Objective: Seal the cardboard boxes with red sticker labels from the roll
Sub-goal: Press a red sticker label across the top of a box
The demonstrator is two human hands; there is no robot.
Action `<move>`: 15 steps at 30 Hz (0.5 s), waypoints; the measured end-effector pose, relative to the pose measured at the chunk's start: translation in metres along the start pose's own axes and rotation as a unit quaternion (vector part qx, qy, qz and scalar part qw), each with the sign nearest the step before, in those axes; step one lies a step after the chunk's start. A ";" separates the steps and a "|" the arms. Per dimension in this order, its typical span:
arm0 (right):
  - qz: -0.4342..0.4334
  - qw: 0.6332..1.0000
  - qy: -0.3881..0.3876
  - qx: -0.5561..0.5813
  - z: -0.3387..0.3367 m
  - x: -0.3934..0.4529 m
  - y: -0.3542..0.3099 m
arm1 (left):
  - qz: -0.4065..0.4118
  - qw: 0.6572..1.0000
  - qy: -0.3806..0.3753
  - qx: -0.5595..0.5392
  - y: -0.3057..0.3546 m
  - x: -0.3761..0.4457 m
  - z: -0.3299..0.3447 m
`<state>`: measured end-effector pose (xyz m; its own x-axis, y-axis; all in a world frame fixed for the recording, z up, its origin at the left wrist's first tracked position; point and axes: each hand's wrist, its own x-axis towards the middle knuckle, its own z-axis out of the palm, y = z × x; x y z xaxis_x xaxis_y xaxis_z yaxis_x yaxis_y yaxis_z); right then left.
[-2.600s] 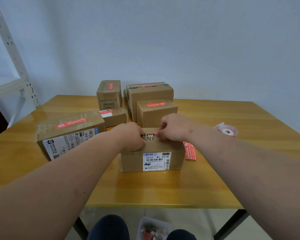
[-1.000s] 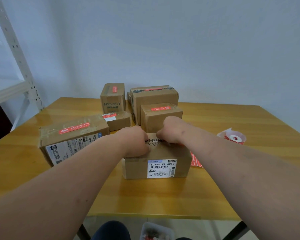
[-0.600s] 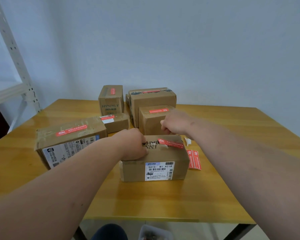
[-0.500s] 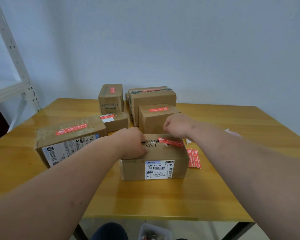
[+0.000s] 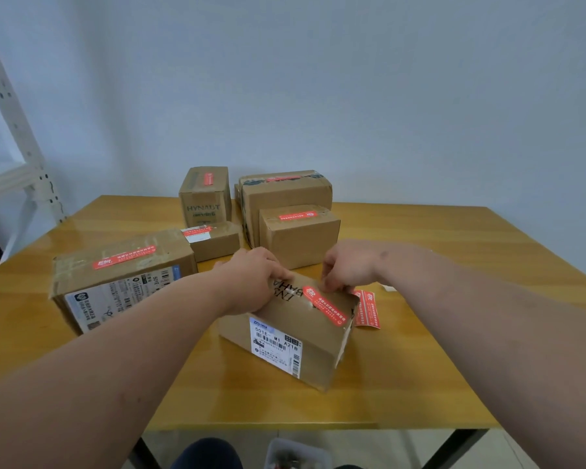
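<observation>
**Red label half down, seam at risk**

Red sticker label laid slantwise across the top of the barcode-labelled box, over the torn white patch at the seam, near end reaching almost to the box's right-hand edge. Right hand at the label's far end, fingertips bunched and pointing down onto it; cannot tell whether pinching that end or pressing it flat. Left hand on the left part of the box top, fingers curled over the printed lettering, gripping the box to steady it. Box itself turned askew to the front edge of the table, one corner towards the camera.

Likely troubles from here:

- Poor bond, if only the far end gets pressure: middle and near end look barely rubbed down, so could lift or bubble over the rough torn patch.
- Crooked seal: already diagonal to the seam, so may bridge little of the flap gap; peeling to re-lay would probably tear cardboard fibres and spoil the glue.
- Box sliding or pivoting under a firm swipe, should the left grip slacken on the glossy tabletop.
- Overhang past the right-hand edge, prone to snagging.

Just right of the box, spare red labels flat on the table, close enough to catch a wrist. Left of it, a long box already labelled; behind it, four more with red labels. Roll not identifiable in view.
</observation>
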<state>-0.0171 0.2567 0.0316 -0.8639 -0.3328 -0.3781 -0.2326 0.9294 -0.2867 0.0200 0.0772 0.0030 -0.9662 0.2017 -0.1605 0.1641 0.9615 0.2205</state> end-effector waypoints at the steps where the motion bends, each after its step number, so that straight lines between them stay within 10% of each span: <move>1: -0.015 1.000 0.013 0.012 0.001 -0.001 0.000 | 0.007 1.000 0.000 0.004 0.001 0.001 0.001; 15: -0.136 0.987 0.081 0.023 0.016 0.002 -0.008 | -0.019 0.999 0.029 -0.008 0.003 -0.008 0.002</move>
<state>-0.0101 0.2460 0.0191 -0.8333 -0.5356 -0.1366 -0.4487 0.7998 -0.3987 0.0285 0.0790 0.0027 -0.9817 0.1530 -0.1134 0.1238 0.9652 0.2303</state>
